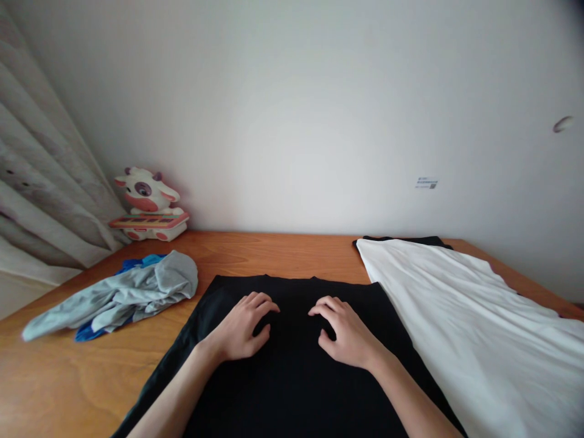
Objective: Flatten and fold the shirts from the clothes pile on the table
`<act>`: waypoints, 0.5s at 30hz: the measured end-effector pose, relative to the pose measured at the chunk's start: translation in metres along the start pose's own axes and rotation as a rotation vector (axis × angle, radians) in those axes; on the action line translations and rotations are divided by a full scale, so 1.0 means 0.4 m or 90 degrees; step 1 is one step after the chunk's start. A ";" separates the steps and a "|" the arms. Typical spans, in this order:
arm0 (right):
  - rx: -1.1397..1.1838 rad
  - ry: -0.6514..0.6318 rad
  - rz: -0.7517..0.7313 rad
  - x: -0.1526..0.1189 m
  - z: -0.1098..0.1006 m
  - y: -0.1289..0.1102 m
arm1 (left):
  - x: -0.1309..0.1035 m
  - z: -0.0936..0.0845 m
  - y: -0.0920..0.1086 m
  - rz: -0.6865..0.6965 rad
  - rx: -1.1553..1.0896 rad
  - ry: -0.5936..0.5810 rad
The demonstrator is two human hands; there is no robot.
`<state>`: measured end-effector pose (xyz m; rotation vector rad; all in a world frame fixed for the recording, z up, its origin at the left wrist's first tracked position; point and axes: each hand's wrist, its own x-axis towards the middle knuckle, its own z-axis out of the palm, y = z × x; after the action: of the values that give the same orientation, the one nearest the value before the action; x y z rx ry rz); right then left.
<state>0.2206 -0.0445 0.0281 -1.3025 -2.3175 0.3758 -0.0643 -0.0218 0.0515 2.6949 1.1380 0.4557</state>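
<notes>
A black garment (pixel 292 389) lies spread flat on the wooden table in front of me; its exact kind does not show. My left hand (pixel 244 325) rests over its left half, palm down, with thumb and fingers apart and slightly curved. Over the right half is my right hand (pixel 342 331), in a mirrored pose, its fingers bent and the thumb apart. Both hands hold nothing, and a strip of black cloth shows between them. Whether the fingertips press on the cloth is hard to tell.
White cloth (pixel 474 322) lies along the right, overlapping black fabric (pixel 410 239) at the back. On the left is a crumpled grey and blue clothing pile (pixel 146 292). A cow-shaped toy keyboard (pixel 152 207) stands at the table's (pixel 255 249) back left, near a curtain (pixel 41 152) and the wall.
</notes>
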 end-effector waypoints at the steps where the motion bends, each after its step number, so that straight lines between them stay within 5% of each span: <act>1: 0.004 0.009 0.002 0.001 0.001 -0.001 | 0.000 0.002 -0.001 -0.007 0.007 -0.015; 7: -0.029 0.061 0.021 0.006 0.021 0.015 | 0.001 0.010 -0.004 -0.004 0.017 0.058; 11: -0.059 0.067 0.026 0.009 0.027 0.030 | 0.001 0.016 -0.013 -0.019 0.014 0.016; 15: -0.057 0.155 0.013 0.011 0.007 0.022 | -0.001 0.014 -0.016 -0.018 0.026 0.023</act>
<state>0.2235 -0.0362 0.0228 -1.3340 -2.1386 0.1127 -0.0667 -0.0179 0.0443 2.7126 1.2054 0.4830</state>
